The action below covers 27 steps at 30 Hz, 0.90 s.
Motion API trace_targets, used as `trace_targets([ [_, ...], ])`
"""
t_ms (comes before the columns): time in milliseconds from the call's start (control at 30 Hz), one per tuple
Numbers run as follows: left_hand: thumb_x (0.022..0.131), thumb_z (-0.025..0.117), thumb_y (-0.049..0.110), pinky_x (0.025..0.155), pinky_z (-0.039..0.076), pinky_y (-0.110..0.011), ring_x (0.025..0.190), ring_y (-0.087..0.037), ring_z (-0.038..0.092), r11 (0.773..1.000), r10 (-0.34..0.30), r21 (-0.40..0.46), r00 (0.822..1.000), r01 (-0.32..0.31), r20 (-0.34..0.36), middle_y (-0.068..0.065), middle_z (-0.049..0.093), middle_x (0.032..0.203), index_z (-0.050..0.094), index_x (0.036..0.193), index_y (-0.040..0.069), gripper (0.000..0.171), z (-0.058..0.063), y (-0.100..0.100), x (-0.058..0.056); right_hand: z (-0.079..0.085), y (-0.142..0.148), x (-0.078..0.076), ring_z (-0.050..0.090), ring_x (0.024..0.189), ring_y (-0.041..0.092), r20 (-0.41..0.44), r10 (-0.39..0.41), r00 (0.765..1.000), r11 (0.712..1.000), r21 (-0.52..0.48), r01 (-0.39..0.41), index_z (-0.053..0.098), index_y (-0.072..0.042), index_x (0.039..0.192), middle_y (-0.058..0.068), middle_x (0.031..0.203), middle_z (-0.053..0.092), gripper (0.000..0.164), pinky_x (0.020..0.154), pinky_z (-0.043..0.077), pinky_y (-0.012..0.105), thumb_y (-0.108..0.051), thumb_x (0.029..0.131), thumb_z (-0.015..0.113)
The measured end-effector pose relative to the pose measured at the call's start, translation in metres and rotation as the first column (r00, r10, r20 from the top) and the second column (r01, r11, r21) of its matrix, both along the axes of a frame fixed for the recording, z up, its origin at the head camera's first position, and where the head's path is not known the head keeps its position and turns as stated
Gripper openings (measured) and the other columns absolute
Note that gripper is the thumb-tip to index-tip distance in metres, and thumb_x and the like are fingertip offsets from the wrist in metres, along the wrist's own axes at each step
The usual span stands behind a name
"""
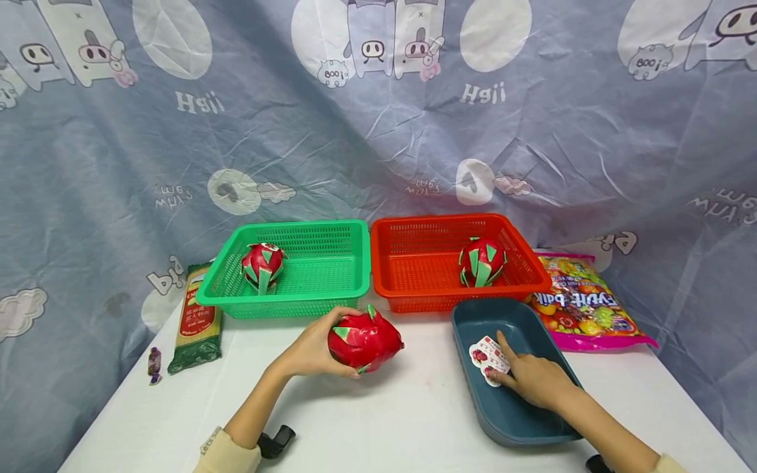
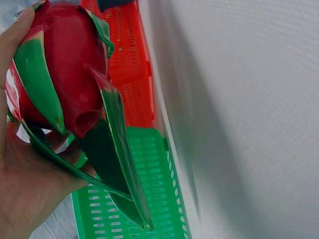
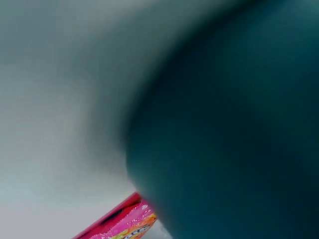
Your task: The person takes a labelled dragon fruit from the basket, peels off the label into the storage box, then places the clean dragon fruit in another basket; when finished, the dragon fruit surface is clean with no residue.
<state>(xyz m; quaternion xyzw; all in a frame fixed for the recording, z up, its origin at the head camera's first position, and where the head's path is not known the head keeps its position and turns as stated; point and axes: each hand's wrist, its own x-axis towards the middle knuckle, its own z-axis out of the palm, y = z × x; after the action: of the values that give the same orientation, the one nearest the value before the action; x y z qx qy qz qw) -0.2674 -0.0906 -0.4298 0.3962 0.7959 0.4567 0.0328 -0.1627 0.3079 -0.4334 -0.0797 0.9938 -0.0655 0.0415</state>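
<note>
My left hand grips a red dragon fruit with green scales, lying sideways just above the white table. In the left wrist view the dragon fruit fills the upper left, its long green leaves pointing down. My right hand reaches into a dark blue tray. Its thumb and index finger are at the edges of a white cutout card printed with dragon fruit pictures; its other fingers curl under. In the right wrist view only the blurred tray wall shows, with the right hand out of sight.
Behind stand a green basket and a red basket, with one dragon fruit in the green and another dragon fruit in the red. A pasta packet and wrapped candy lie left, a fruit candy bag right.
</note>
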Motion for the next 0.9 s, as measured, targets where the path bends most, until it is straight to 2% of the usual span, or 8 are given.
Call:
trace_targets([
  [100, 0.054, 0.089, 0.035, 0.076, 0.051, -0.027, 0.109, -0.013, 0.05, 1.0, 0.002, 0.0, 1.0, -0.002, 0.003, 0.01, 0.051, 0.12, 0.038, 0.128, 0.035, 0.089, 0.0, 0.0, 0.0, 0.001, -0.004, 0.005, 0.052, 0.053, 0.018, -0.1, -0.003, 0.995, 1.0, 0.013, 0.004, 0.04, 0.002, 0.136, 0.004, 0.058, 0.05, 0.073, 0.048, 0.047, 0.039, -0.041, 0.083, 0.065],
  [167, 0.055, 0.089, 0.034, 0.076, 0.051, -0.027, 0.109, -0.013, 0.05, 1.0, -0.001, 0.0, 1.0, 0.001, 0.002, 0.01, 0.051, 0.12, 0.038, 0.128, 0.035, 0.089, -0.001, 0.0, 0.0, 0.001, -0.007, 0.009, 0.046, 0.048, 0.015, -0.142, -0.015, 0.99, 1.0, 0.016, 0.018, 0.048, 0.0, 0.132, -0.001, 0.052, 0.04, 0.065, 0.043, 0.043, 0.033, -0.035, 0.08, 0.069],
  [233, 0.055, 0.089, 0.034, 0.076, 0.051, -0.027, 0.109, -0.013, 0.05, 1.0, -0.004, -0.001, 1.0, 0.004, 0.004, 0.01, 0.051, 0.12, 0.038, 0.128, 0.034, 0.089, -0.001, 0.001, 0.001, -0.001, -0.009, 0.011, 0.044, 0.046, 0.015, -0.145, -0.033, 0.989, 0.999, 0.004, 0.034, 0.055, -0.003, 0.126, 0.0, 0.05, 0.04, 0.059, 0.041, 0.04, 0.031, -0.033, 0.079, 0.071],
  [333, 0.055, 0.089, 0.033, 0.076, 0.051, -0.027, 0.11, -0.013, 0.05, 1.0, -0.004, -0.003, 1.0, 0.004, 0.007, 0.009, 0.05, 0.12, 0.038, 0.128, 0.034, 0.089, -0.001, 0.001, 0.002, -0.005, -0.01, 0.011, 0.049, 0.05, 0.018, -0.103, -0.064, 0.993, 0.998, -0.021, 0.062, 0.059, -0.005, 0.123, 0.008, 0.059, 0.054, 0.056, 0.042, 0.042, 0.034, -0.035, 0.078, 0.071],
  [433, 0.055, 0.089, 0.035, 0.076, 0.051, -0.027, 0.11, -0.013, 0.05, 1.0, -0.004, -0.009, 1.0, 0.004, 0.007, 0.01, 0.05, 0.12, 0.038, 0.128, 0.035, 0.089, 0.0, 0.001, 0.002, -0.008, -0.009, 0.01, 0.057, 0.059, 0.024, -0.041, -0.085, 0.996, 0.996, -0.029, 0.084, 0.057, -0.004, 0.125, 0.02, 0.08, 0.064, 0.06, 0.047, 0.047, 0.042, -0.041, 0.079, 0.068],
  [600, 0.054, 0.089, 0.036, 0.076, 0.051, -0.026, 0.11, -0.013, 0.05, 1.0, 0.001, -0.011, 1.0, -0.001, 0.0, 0.01, 0.05, 0.12, 0.037, 0.128, 0.036, 0.09, 0.001, 0.001, 0.002, -0.01, -0.008, 0.011, 0.06, 0.066, 0.028, 0.011, -0.095, 0.995, 0.995, -0.037, 0.095, 0.052, -0.003, 0.13, 0.022, 0.091, 0.065, 0.067, 0.052, 0.049, 0.048, -0.047, 0.081, 0.064],
  [733, 0.054, 0.089, 0.035, 0.076, 0.051, -0.026, 0.109, -0.012, 0.05, 1.0, 0.0, -0.006, 1.0, 0.0, -0.008, 0.011, 0.05, 0.12, 0.037, 0.128, 0.035, 0.09, 0.001, 0.0, 0.001, -0.009, -0.007, 0.01, 0.058, 0.064, 0.026, 0.009, -0.109, 0.994, 0.993, -0.049, 0.11, 0.052, -0.005, 0.13, 0.023, 0.094, 0.064, 0.069, 0.049, 0.048, 0.045, -0.05, 0.079, 0.064],
  [900, 0.055, 0.089, 0.035, 0.077, 0.051, -0.026, 0.109, -0.011, 0.05, 1.0, -0.008, -0.007, 1.0, 0.008, -0.006, 0.011, 0.05, 0.12, 0.038, 0.128, 0.035, 0.089, -0.002, 0.001, 0.001, -0.006, -0.007, 0.006, 0.042, 0.047, 0.017, -0.037, -0.138, 0.99, 0.987, -0.084, 0.134, 0.057, -0.008, 0.127, 0.013, 0.06, 0.054, 0.065, 0.04, 0.035, 0.031, -0.05, 0.078, 0.066],
])
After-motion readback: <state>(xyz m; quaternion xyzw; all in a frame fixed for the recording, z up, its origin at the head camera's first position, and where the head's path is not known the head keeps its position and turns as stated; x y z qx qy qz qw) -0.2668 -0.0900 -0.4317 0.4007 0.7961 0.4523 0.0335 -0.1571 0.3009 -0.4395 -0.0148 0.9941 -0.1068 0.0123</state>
